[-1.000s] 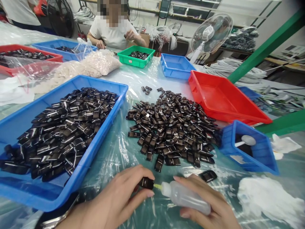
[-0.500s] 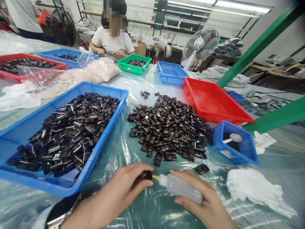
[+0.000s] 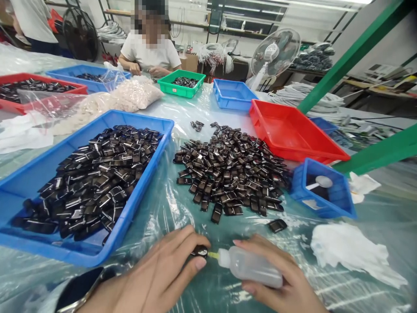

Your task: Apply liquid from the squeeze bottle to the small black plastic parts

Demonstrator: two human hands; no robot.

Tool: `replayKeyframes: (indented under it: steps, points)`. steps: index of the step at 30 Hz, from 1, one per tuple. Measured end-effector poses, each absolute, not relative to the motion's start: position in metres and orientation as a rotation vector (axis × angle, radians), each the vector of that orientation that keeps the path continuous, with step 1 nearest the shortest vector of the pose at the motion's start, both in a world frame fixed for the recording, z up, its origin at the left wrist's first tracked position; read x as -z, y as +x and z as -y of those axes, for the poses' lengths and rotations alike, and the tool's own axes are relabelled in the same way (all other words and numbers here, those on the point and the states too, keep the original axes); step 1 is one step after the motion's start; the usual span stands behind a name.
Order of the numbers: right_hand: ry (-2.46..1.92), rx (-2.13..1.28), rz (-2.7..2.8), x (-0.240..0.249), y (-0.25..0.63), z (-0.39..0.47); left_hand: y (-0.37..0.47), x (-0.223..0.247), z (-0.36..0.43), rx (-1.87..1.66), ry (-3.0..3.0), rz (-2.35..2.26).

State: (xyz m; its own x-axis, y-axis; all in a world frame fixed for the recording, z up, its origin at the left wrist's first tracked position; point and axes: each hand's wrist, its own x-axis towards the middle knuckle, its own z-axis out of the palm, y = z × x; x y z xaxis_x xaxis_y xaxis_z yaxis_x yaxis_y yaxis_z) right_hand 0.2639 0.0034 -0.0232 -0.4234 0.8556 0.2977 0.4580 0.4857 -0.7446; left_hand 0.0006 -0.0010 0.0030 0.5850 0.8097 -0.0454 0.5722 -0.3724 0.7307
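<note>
A small black casing (image 3: 200, 251) is pinched between the thumb and fingers of the left hand (image 3: 166, 269). A translucent squeeze bottle (image 3: 256, 266) is gripped in the right hand (image 3: 282, 276), its yellow nozzle (image 3: 213, 255) pointed at the casing; whether the two are touching cannot be told. Beyond both hands, a loose pile of similar casings (image 3: 230, 171) is spread on the plastic-covered table (image 3: 158, 213), and a single casing (image 3: 276, 225) is set apart just beyond the right hand. To the left of the hands, a large blue tray (image 3: 81, 258) is heaped with more casings. To their right, a crumpled white cloth (image 3: 355, 250) is laid, with a small blue bin (image 3: 332, 211) placed beyond it.
</note>
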Motion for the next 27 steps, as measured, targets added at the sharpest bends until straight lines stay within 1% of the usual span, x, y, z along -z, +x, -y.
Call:
replayKeyframes:
  steps: [5,11,17,27]
  points:
    - [-1.002,-0.79,2.043,0.018,0.263,-0.007,-0.006,0.0,0.004,-0.364,1.997,-1.113]
    - [-1.088,-0.966,2.028,0.014,0.265,-0.008,-0.004,-0.004,0.0,-0.29,1.935,-1.069]
    - [-1.097,-1.035,1.988,0.019,0.268,-0.005,-0.002,-0.006,0.001,-0.277,2.001,-1.047]
    - [-1.077,-0.944,2.071,0.009,0.265,-0.011,-0.005,-0.001,0.003,-0.259,2.048,-1.026]
